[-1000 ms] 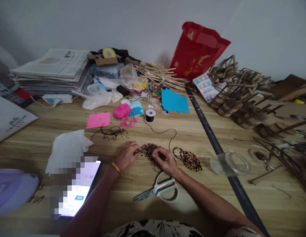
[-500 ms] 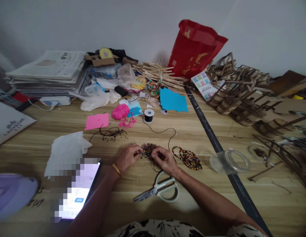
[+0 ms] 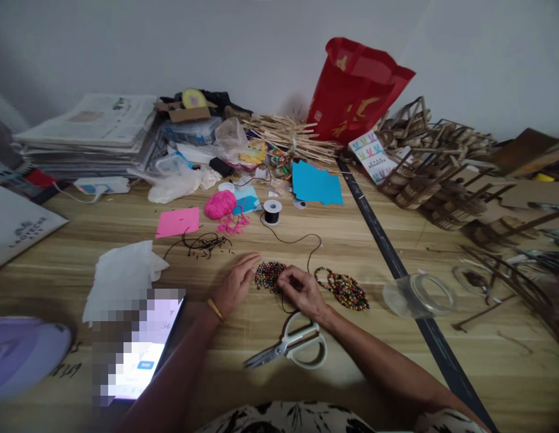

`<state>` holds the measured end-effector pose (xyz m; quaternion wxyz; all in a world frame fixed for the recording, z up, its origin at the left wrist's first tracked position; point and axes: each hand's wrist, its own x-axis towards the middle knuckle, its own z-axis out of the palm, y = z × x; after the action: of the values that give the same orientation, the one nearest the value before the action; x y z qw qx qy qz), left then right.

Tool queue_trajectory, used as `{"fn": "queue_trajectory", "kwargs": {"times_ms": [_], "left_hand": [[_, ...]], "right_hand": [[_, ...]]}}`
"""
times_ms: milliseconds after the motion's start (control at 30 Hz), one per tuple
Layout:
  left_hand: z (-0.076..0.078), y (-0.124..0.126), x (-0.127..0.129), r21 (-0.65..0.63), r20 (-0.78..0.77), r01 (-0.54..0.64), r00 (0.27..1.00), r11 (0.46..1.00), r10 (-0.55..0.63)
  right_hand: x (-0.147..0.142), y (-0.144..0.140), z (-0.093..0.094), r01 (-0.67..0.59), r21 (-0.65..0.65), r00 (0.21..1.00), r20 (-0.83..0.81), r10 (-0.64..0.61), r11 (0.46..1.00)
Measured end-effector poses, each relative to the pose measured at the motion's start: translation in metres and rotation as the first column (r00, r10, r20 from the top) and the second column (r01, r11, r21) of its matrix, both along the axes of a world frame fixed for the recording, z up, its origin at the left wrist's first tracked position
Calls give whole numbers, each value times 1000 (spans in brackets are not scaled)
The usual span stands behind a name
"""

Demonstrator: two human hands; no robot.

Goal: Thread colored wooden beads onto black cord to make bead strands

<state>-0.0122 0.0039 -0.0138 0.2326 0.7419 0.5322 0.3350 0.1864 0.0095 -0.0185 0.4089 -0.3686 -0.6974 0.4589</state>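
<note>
A small heap of loose multicoloured beads [image 3: 269, 276] lies on the wooden table [image 3: 351, 240] between my hands. My left hand [image 3: 235, 284], a gold bangle at the wrist, rests flat beside the heap with its fingers stretched out toward the beads. My right hand [image 3: 301, 290] is curled at the heap's right edge, pinching a thin black cord [image 3: 306, 242] that runs up to a black spool [image 3: 272, 211]. A finished pile of strung beads [image 3: 345, 289] lies to the right of that hand. White-handled scissors [image 3: 292, 346] lie just under my right wrist.
A lit phone [image 3: 141, 352] and white tissue [image 3: 121, 273] lie left. Cut cord scraps [image 3: 202, 243], pink yarn [image 3: 220, 204], pink paper [image 3: 178, 221] and blue paper [image 3: 316, 183] lie behind. A clear lid [image 3: 419, 296], wooden models [image 3: 437, 180], red bag [image 3: 358, 90], newspapers [image 3: 94, 129] surround.
My left hand has gone from pinching at the bead heap to lying with fingers stretched out beside it. The right hand has barely moved.
</note>
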Motion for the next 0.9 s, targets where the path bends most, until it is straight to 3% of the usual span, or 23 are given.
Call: {"fn": "queue_trajectory", "kwargs": {"times_ms": [267, 467, 900], "left_hand": [[-11, -5, 12, -87, -77, 168, 982, 982, -174], [-12, -5, 20, -79, -73, 205, 975, 976, -210], [-5, -6, 20, -123, 60, 182, 983, 976, -175]], "right_hand": [[13, 15, 18, 45, -245, 982, -168, -88, 968], [29, 33, 28, 1, -273, 990, -134, -39, 962], [25, 36, 1, -84, -312, 995, -78, 63, 946]]}}
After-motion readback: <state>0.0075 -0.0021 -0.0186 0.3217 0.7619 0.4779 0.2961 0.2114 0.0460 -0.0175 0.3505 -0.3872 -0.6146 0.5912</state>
